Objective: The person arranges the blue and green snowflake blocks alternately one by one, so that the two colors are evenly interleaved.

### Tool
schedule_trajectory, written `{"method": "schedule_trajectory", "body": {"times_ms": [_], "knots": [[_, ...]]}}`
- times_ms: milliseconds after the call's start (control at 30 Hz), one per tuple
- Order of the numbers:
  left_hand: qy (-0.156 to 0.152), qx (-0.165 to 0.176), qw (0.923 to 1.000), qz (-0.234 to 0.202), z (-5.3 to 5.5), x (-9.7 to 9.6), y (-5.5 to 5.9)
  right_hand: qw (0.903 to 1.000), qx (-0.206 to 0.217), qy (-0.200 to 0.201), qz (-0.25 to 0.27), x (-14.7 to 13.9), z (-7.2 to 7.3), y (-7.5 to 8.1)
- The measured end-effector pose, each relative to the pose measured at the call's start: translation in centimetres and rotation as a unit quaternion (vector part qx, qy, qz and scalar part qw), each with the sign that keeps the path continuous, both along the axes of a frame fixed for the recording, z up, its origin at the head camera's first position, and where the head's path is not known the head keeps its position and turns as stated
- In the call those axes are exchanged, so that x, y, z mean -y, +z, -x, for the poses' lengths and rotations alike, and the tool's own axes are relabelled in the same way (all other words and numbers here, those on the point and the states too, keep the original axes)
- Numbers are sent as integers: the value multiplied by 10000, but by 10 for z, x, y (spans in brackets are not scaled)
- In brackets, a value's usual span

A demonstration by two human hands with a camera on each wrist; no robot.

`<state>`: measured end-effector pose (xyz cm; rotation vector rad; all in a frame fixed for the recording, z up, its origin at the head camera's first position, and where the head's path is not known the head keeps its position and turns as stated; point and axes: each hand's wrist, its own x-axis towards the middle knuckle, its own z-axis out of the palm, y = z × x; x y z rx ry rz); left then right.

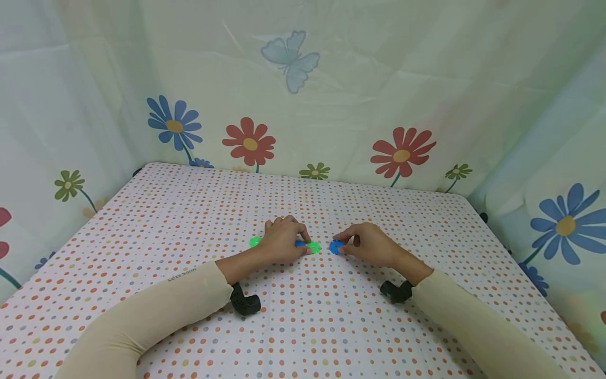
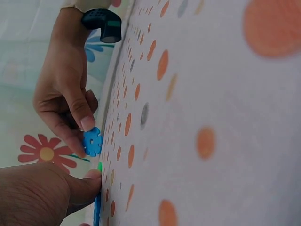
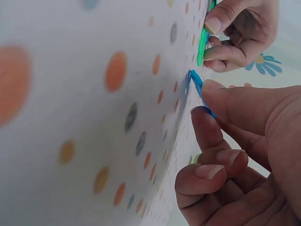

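My left hand pinches a green notched plastic disc at its edge, with the thumb and index finger. Directly left of that disc a bit of a blue disc shows, partly under the hand. Another green disc peeks out on the hand's far left; the hand hides whether these form one row. Between the thumb and fingertips of my right hand is a separate blue notched disc with a small centre hole. In the right wrist view this blue disc tilts near the cloth, a small gap from the green one.
A white dotted cloth covers the table. Flower-printed curtains hang at the back and both sides. Dark wrist devices sit below each wrist, by the sleeve cuffs.
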<state>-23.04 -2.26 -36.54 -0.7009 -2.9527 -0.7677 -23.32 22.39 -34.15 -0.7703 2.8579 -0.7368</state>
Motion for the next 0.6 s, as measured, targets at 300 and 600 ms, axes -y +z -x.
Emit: {"method": "schedule_trajectory", "body": {"times_ms": [300,600], "knots": [[-17,-27,10000,47,2,0,-3,9994,293,-67,151,12,5,-4],[-28,-63,10000,38,3,0,-2,9982,504,-286,151,17,8,-6]]}}
